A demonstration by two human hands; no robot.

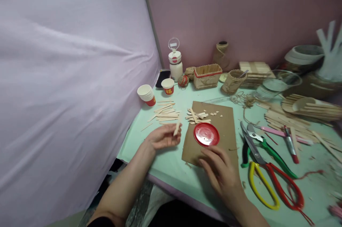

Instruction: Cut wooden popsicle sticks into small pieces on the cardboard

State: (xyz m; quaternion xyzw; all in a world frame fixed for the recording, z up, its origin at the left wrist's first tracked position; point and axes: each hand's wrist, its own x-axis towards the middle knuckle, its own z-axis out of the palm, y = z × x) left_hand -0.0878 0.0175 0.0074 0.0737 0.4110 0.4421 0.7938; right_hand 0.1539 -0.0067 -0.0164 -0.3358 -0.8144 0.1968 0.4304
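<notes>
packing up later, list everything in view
Table: one, green, below
Cardboard: one, brown, centre
Lid: one, red, on cardboard
Wooden sticks: many, pale, across table
Paper cups: several, red and white, back left
Bottle: one, white, back left
Flat item: one, black, beside bottle
Cord balls: two, reddish and tan, beside bottle
Basket: one, tan, back centre
Spool: one, brown, behind basket
Holder: one, tan, beside basket
Ruler: one, clear, behind cardboard
Bowl: one, clear, back right
Scissors: one, red and yellow handles, right
Pliers: one, green, by scissors
Pen: one, silver, right
Slim tool: one, pink, beside pen
Strips: several, white, far right
Curtain: one, lilac, left
Left hand: one, bare, holding stick
Right hand: one, bare, beside lid
</notes>
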